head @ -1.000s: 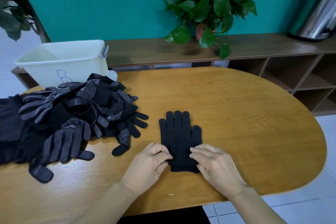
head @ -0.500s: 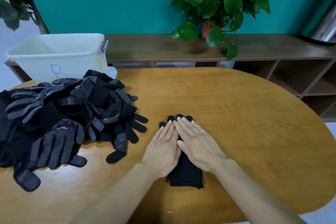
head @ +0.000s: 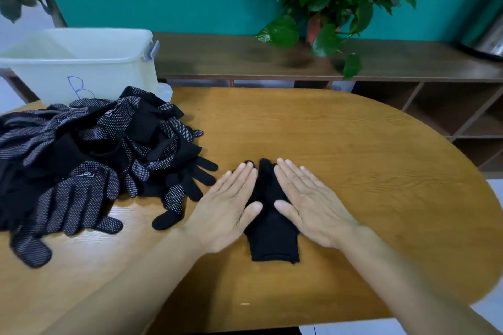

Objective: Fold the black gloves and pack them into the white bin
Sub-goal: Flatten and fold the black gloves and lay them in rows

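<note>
Glove (head: 272, 228) lies mid-tabletop (head: 353, 160), long axis pointing away from me, between my flat open left hand (head: 226, 212) and right hand (head: 313, 207); bin (head: 81, 68) far left, left hand nearer.

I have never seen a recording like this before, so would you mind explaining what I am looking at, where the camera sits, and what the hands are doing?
There is no machine here: a person wears one wide-angle camera on the head, looking forward and down, so you see their own two arms. The left hand and the right hand lie flat with straight fingers on either side of a black glove on the wooden table, pressing on it. Nothing is gripped. To the left lies a pile of black gloves, many with white dots. Behind the pile stands the white bin, marked with a blue letter B, where the folded gloves are meant to go. Further back, a low shelf carries a potted plant.
</note>
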A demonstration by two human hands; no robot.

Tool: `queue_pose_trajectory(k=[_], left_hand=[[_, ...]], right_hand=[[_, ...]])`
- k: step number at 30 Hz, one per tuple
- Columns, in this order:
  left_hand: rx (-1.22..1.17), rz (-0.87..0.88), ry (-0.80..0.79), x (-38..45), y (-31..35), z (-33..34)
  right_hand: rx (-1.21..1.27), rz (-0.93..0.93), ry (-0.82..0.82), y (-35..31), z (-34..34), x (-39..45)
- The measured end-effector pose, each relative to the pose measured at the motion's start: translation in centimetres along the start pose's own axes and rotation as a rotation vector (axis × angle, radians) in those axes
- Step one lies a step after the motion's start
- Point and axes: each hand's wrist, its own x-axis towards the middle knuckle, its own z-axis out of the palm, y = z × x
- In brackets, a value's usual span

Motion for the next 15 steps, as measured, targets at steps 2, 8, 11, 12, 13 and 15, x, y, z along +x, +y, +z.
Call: queue_pose_trajectory(k=[2,8,11,12,13,15], left_hand=[[-0.052,0.065,-0.024,-1.8,1.9,0.1],[0.181,0.082,-0.052,-4.6,2.0,1.7],[0.168,0.058,-0.076,-5.1,0.5,1.2],[0.158,0.046,-0.106,-5.4,0.0,0.8],[0.135,0.043,-0.111,-5.6,-0.4,0.4],[0.041,0.068,-0.037,-5.7,-0.1,-0.4]], right_hand=[[0.045,-0.07,0.013,-1.7,0.8,-1.8],[0.078,-0.017,-0.069,-2.5,2.7,-4.7],[0.024,0.085,-0.091,-0.8,2.1,-5.5],[0.008,0.103,-0.083,-0.5,2.0,-6.0],[-0.001,0.11,-0.062,-0.4,1.9,-6.5],[-0.019,0.073,0.066,-1.1,1.9,-7.1]])
